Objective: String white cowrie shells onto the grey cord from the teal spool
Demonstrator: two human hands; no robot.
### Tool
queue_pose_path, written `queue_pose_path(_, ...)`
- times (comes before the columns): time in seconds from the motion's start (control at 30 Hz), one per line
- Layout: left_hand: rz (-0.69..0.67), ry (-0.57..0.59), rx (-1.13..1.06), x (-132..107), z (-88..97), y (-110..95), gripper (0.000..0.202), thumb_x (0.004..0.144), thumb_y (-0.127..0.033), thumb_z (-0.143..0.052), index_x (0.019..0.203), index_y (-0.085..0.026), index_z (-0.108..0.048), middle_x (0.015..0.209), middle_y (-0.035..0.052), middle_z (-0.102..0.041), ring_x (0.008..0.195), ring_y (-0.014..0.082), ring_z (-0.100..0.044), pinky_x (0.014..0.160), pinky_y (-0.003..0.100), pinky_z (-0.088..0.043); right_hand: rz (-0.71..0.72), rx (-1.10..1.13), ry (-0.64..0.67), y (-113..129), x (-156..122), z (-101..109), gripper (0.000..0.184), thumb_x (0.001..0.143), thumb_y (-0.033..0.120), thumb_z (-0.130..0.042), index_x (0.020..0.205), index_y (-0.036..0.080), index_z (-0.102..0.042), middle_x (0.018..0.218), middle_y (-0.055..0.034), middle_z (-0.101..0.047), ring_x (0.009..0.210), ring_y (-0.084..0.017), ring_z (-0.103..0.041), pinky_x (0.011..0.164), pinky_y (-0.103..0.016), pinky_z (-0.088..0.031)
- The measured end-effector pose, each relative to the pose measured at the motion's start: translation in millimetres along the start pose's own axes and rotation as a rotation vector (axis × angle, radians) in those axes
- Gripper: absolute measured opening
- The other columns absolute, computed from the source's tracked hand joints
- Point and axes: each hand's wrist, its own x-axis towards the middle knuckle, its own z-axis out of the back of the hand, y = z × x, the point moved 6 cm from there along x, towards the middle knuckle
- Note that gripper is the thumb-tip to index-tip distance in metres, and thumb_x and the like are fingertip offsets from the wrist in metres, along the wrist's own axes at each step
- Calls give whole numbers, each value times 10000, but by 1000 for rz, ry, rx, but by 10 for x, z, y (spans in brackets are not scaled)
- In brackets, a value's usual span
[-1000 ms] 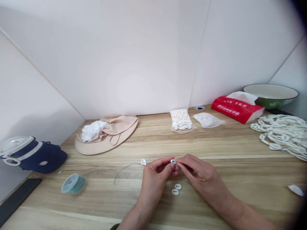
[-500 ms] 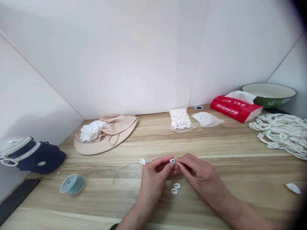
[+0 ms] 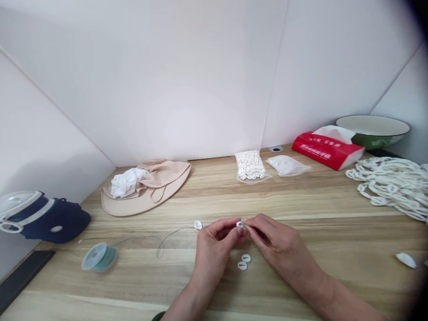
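My left hand (image 3: 219,243) pinches a small white cowrie shell (image 3: 240,224) between thumb and fingers. Close against it, my right hand (image 3: 272,238) has thumb and forefinger pressed together on the thin cord at the shell's right side. The grey-green cord (image 3: 174,232) runs left from my hands past another cowrie shell (image 3: 198,224) strung on it, then loops back to a spool (image 3: 100,257). Two loose cowrie shells, one (image 3: 246,258) just above the other (image 3: 242,265), lie on the table below my hands.
A beige sun hat (image 3: 147,196) with white cloth lies at the back left, near a navy cap (image 3: 53,218). Behind my hands are a bag of shells (image 3: 250,166) and another plastic bag (image 3: 287,166). At right are a red tissue pack (image 3: 324,151), bowl (image 3: 374,129) and strung shells (image 3: 391,183).
The view has shifted very slightly. Both hands keep the same pinch around the shell and cord; nothing else visibly moves.
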Motion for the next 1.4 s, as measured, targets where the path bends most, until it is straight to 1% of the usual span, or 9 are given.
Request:
queue_pose_path(0.43, 15, 2, -13, -1, -18, 2, 243, 656, -234, -778, 875, -133, -752, 847, 83, -764, 769, 211, -705, 758, 306, -572, 16, -48, 3, 28, 1, 11, 155, 931, 179, -470, 879, 215, -612, 742, -20, -625, 656, -148, -609, 615, -249, -476)
queue_pose_path(0.73, 37, -2, -19, -22, -31, 5, 248, 656, -247, -780, 879, -139, -759, 864, 77, -762, 772, 218, -709, 773, 322, -575, 51, -80, -2, 74, 7, 51, 213, 945, 205, -447, 881, 230, -649, 765, -34, -662, 685, -150, -632, 637, -243, -486)
queue_pose_path(0.8, 47, 9, -13, -17, -35, 19, 256, 675, -261, -769, 902, -144, -756, 867, 75, -761, 753, 215, -712, 773, 326, -575, 62, -116, -4, 85, 6, 62, 214, 941, 199, -453, 876, 227, -656, 765, -37, -664, 692, -151, -633, 643, -241, -481)
queue_pose_path(0.9, 25, 39, 25, -9, -50, 7, 265, 746, -313, -711, 941, -137, -749, 852, 82, -759, 725, 213, -708, 766, 345, -576, 66, -169, 0, 92, 2, 61, 211, 937, 188, -457, 878, 220, -658, 766, -40, -663, 696, -153, -630, 643, -243, -471)
queue_pose_path(1.03, -34, 52, 57, -14, -61, -35, 282, 798, -351, -654, 923, -118, -750, 795, 81, -747, 695, 211, -692, 705, 334, -583, 64, -173, -1, 115, 4, 50, 188, 928, 176, -467, 894, 213, -649, 775, -37, -661, 699, -152, -624, 637, -247, -465)
queue_pose_path(1.17, -63, 60, 90, -43, -74, -52, 287, 810, -374, -632, 886, -124, -753, 736, 54, -723, 655, 191, -663, 610, 280, -574, 58, -156, -69, 158, 19, 88, 127, 901, 200, -525, 982, 198, -624, 953, -63, -655, 852, -181, -618, 714, -280, -479)
queue_pose_path(1.23, -71, 56, 121, -55, -77, -54, 290, 811, -385, -626, 862, -130, -754, 694, 36, -703, 623, 178, -648, 578, 261, -565, 44, -161, -88, 162, 24, 96, 124, 877, 207, -558, 989, 197, -612, 1023, -75, -632, 906, -200, -602, 726, -297, -485)
queue_pose_path(1.33, -52, 63, 125, -62, -87, -45, 287, 814, -391, -616, 855, -139, -748, 676, 25, -695, 570, 170, -644, 532, 249, -552, 15, -146, -65, 141, 26, 68, 123, 872, 182, -553, 985, 200, -597, 1025, -73, -620, 930, -212, -584, 744, -319, -488)
queue_pose_path(1.4, -41, 58, 121, -60, -85, -46, 282, 814, -390, -613, 848, -142, -742, 674, 29, -703, 569, 180, -655, 533, 258, -556, 4, -111, -41, 126, 26, 40, 135, 882, 158, -531, 997, 205, -585, 1008, -67, -618, 937, -213, -574, 756, -329, -483)
